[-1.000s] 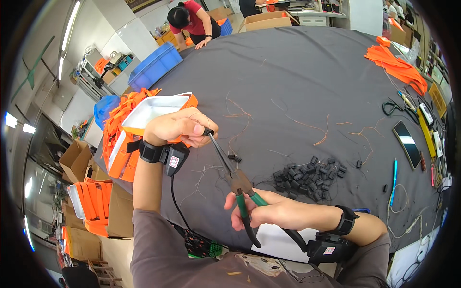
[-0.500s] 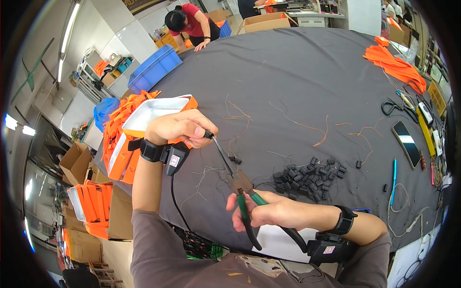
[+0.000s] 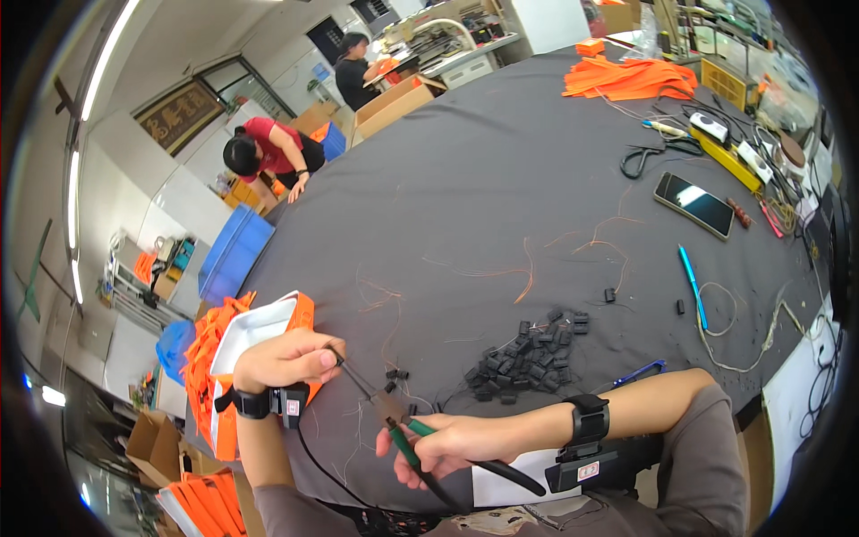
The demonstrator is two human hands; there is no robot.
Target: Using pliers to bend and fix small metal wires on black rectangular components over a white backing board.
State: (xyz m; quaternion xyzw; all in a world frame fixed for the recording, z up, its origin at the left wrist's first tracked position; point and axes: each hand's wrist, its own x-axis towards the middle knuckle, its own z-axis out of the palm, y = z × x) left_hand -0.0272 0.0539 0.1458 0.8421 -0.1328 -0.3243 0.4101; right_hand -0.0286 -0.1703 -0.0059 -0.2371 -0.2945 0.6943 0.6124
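Observation:
My left hand (image 3: 288, 360) is closed, pinching a small black piece (image 3: 337, 356) between thumb and fingers; most of the piece is covered by them. Long-nose pliers (image 3: 390, 410) with green and black handles are gripped in my right hand (image 3: 452, 442). Their thin jaws reach up to the black piece at my left fingertips; whether they bite on it is too small to tell. To the right of the pliers lies a heap of small black plastic pieces (image 3: 523, 358) with fine threads. A few similar black pieces (image 3: 395, 378) rest just beyond the pliers' jaws.
An orange and white tray-like case (image 3: 259, 333) and orange straps stand beside my left hand. Behind them is a blue crate (image 3: 234, 255). Far right lie scissors (image 3: 640, 159), a phone (image 3: 694, 206) and a blue pen (image 3: 692, 286). A person in red (image 3: 277, 152) leans at the table's far left.
The whole view has turned and shifted, so the table's things appear displaced. Both hands stay together, the pliers' tips still at the black piece in my left hand.

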